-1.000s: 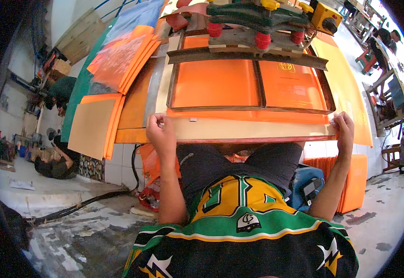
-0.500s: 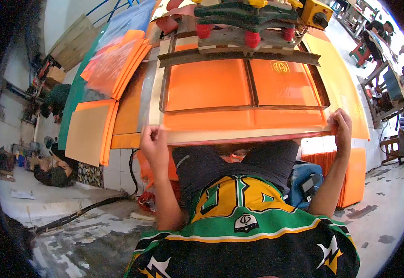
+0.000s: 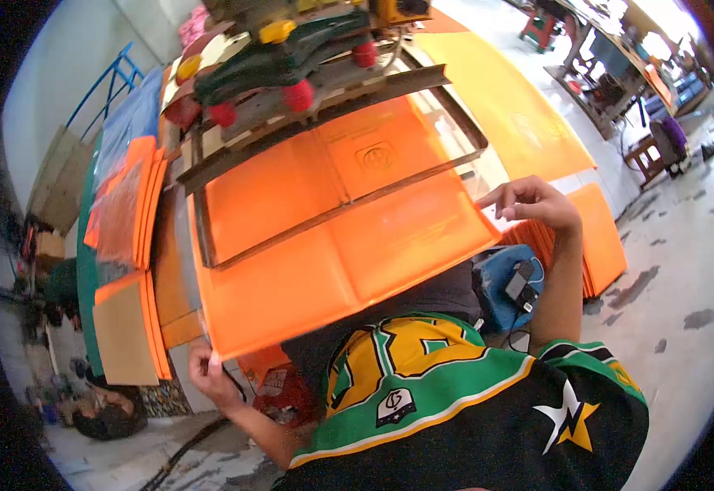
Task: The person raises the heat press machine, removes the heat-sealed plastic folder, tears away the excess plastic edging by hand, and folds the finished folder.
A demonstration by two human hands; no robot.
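Note:
A wide orange sheet [image 3: 291,299] extends from beneath a dark metal frame [image 3: 345,204] and over the near edge of the work surface. My left hand [image 3: 210,372] pinches the sheet's near left corner. Beside its right corner is my right hand [image 3: 529,204], with fingers partly spread and bent; whether the fingertips touch the sheet is unclear. Above the frame stands a press [image 3: 283,61] with dark green arms and red round parts. A round emblem shows on the orange material inside the frame.
Orange folders [image 3: 128,204] and a tan-topped stack [image 3: 128,331] lie at left. More orange pieces [image 3: 594,237] stand at right, near a blue bag [image 3: 500,286]. A yellow-orange sheet [image 3: 504,106] covers the far right. A person [image 3: 112,413] is low at left.
The orange sheet has come out toward me, past the near edge. My left hand has moved down and left with its corner; my right hand's fingers have spread. The view has turned.

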